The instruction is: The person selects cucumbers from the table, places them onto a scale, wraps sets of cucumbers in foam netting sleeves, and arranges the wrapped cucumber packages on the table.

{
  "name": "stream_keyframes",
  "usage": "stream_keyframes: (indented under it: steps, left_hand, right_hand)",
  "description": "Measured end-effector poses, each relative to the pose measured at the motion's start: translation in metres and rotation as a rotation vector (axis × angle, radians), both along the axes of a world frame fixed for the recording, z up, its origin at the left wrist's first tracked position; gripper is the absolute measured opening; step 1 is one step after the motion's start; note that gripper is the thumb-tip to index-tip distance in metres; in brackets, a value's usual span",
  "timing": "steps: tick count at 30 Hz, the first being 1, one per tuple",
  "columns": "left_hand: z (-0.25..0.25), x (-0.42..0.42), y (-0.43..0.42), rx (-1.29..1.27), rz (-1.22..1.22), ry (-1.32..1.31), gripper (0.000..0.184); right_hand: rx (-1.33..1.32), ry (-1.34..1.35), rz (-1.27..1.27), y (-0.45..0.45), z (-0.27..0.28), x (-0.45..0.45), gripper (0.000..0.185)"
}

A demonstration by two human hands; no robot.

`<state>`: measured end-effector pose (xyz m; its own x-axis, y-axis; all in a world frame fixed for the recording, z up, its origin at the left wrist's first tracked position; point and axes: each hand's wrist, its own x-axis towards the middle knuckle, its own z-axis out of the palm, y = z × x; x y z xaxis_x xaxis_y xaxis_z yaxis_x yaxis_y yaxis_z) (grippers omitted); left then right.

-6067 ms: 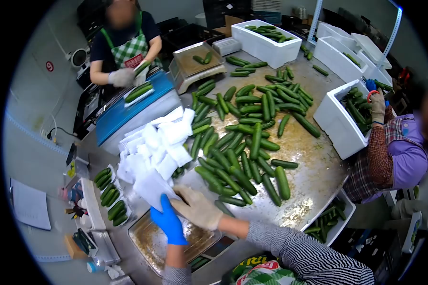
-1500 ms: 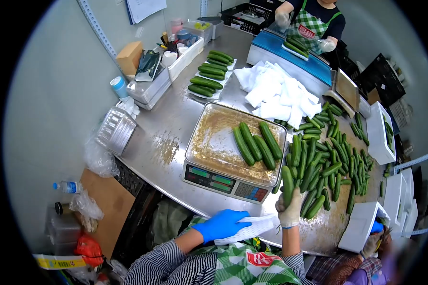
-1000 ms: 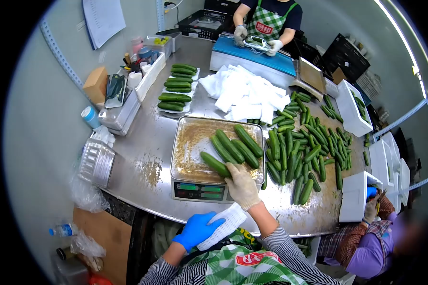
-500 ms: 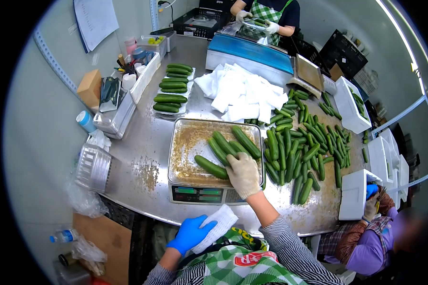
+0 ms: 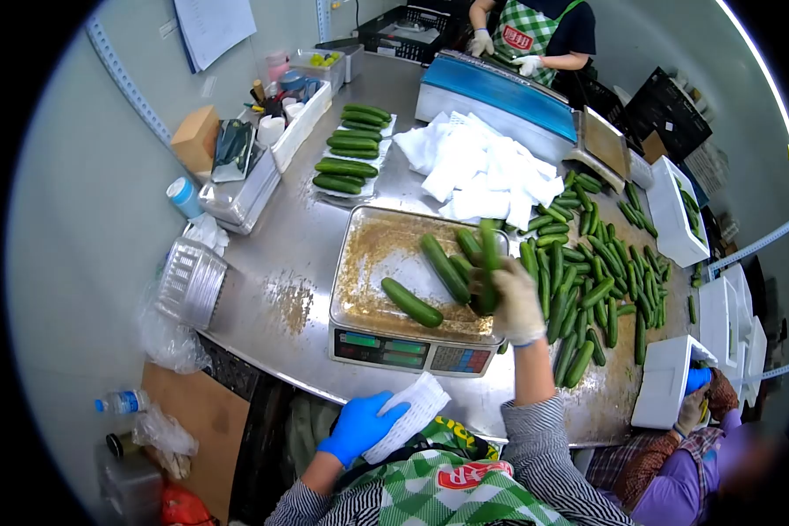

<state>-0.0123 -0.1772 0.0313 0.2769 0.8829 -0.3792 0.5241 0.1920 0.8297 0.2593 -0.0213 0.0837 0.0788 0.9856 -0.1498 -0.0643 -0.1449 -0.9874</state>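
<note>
My right hand [image 5: 519,302], in a pale glove, is closed around a cucumber [image 5: 489,254] raised and tilted upright above the scale's right side; the hand is slightly blurred. Several other cucumbers [image 5: 412,303] lie on the stained metal pan of the weighing scale [image 5: 368,254], some partly behind that hand. Low in front of my apron, my left hand [image 5: 359,427], in a blue glove, grips a white textured pad [image 5: 409,419]. Beyond the scale, cucumbers [image 5: 346,167] rest in pairs on white pads.
A large pile of cucumbers [image 5: 600,280] covers the table's right side. White pads [image 5: 486,167] are heaped behind the scale, before a blue-topped wrapping machine [image 5: 500,96]. Clear plastic trays [image 5: 193,280] stand at left. One co-worker [image 5: 535,35] stands opposite; another [image 5: 675,473] is at lower right.
My right hand has shifted right and lifted a cucumber off the pan, turning it upright. My left hand still holds the pad. The whole view has shifted slightly.
</note>
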Motion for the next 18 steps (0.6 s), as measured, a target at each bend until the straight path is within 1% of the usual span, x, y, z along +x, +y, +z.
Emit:
stream_keyframes:
  steps: [1,3,5,7,8,11,12,14,15,16,17,18]
  left_hand:
    - [0.001,-0.001,-0.002,-0.013,-0.02,-0.014,0.034]
    - [0.008,-0.003,0.0,-0.036,-0.039,-0.034,0.034]
    - [0.01,-0.004,-0.002,-0.044,-0.097,-0.007,0.037]
    - [0.006,-0.003,-0.003,-0.011,-0.168,-0.015,0.038]
    - [0.007,-0.004,-0.003,-0.006,-0.187,-0.038,0.038]
    - [0.011,-0.004,0.0,-0.042,-0.223,-0.006,0.04]
    - [0.013,-0.004,0.001,-0.051,-0.241,0.021,0.04]
    - [0.018,-0.005,0.005,-0.068,-0.278,0.075,0.04]
    - [0.022,-0.004,0.007,-0.048,-0.226,0.018,0.039]
    - [0.027,-0.001,0.008,-0.027,-0.17,-0.039,0.037]
    - [0.03,0.002,0.01,-0.005,-0.11,-0.096,0.035]
    - [0.03,0.006,0.012,0.034,-0.001,-0.173,0.033]
  right_hand:
    - [0.045,0.361,-0.012,-0.005,-0.005,0.012,0.049]
    - [0.018,0.649,-0.162,-0.019,-0.006,0.031,0.034]
    - [-0.109,0.737,-0.217,-0.029,-0.036,0.073,0.03]
    - [-0.121,0.521,-0.351,-0.042,-0.04,0.079,0.03]
    - [-0.181,0.308,-0.472,-0.047,-0.039,0.079,0.035]
    - [-0.154,-0.264,-0.566,-0.046,-0.07,0.099,0.037]
    - [-0.255,-0.365,-0.517,-0.042,-0.081,0.122,0.043]
    - [-0.003,-0.912,-0.622,-0.027,-0.123,0.161,0.049]
    - [0.127,-1.185,-0.662,-0.022,-0.134,0.168,0.054]
    - [-0.115,-0.973,-0.638,-0.022,-0.087,0.145,0.064]
    - [0.022,-1.085,-0.766,-0.02,-0.093,0.149,0.062]
    - [0.075,-0.983,-0.743,-0.026,-0.068,0.123,0.063]
